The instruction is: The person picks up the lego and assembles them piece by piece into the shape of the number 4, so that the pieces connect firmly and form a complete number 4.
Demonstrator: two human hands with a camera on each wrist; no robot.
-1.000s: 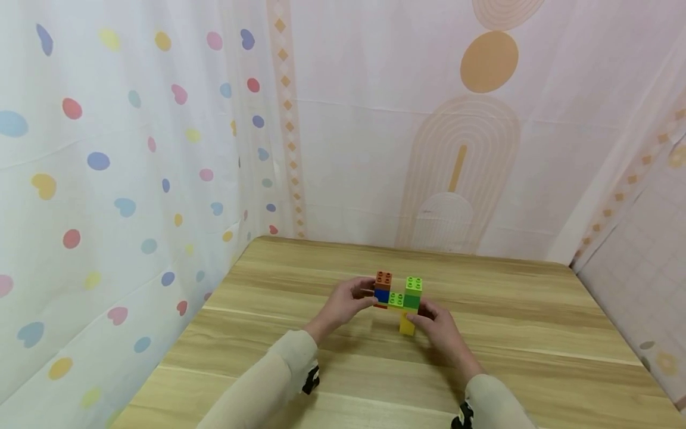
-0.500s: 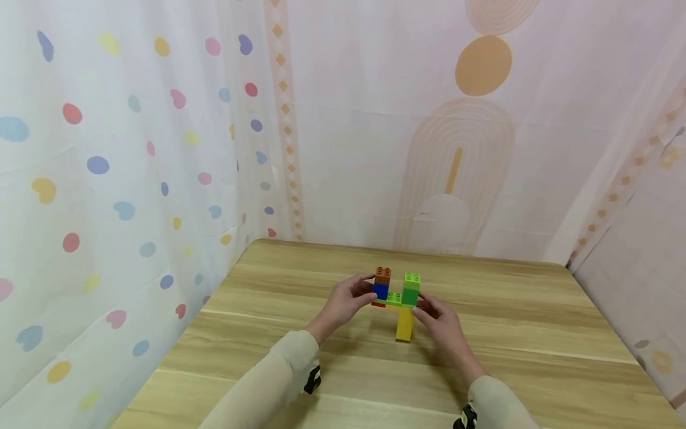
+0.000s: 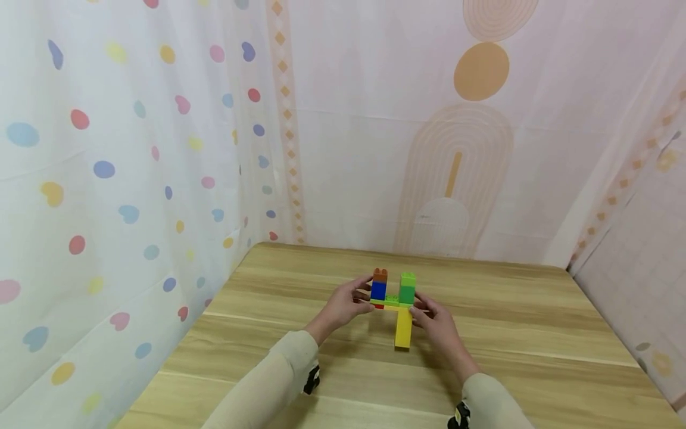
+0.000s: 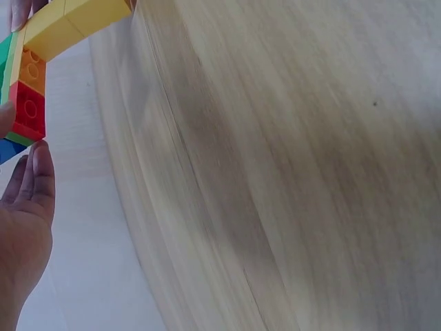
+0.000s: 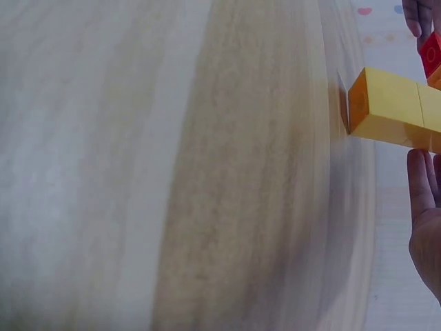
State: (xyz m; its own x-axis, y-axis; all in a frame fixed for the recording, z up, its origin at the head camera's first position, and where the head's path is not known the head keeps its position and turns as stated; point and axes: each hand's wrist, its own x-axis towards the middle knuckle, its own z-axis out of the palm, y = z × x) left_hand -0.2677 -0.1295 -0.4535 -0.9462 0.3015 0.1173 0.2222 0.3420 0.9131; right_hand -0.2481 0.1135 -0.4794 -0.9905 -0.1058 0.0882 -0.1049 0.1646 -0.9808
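Note:
Both hands hold a toy building-brick structure above the wooden table. Its left tower is a brown-orange brick [image 3: 380,274] over a blue brick [image 3: 378,291]. On the right a light green brick [image 3: 408,279] tops a darker green brick [image 3: 407,295]. A thin light green layer joins the towers, with a red brick [image 4: 27,110] and an orange brick [image 4: 32,72] under it. A yellow column [image 3: 403,329] hangs below the right end. My left hand [image 3: 343,305] pinches the left end between thumb and fingers. My right hand [image 3: 440,325] grips the right end near the column's top.
The wooden table [image 3: 332,393] extends around the hands. Behind it hangs a pale curtain [image 3: 354,149] with arch patterns. A dotted curtain [image 3: 123,262] runs along the left side.
The structure has tilted back, so the brick tops show less and more of the yellow column shows. Both hands keep their hold and have barely shifted.

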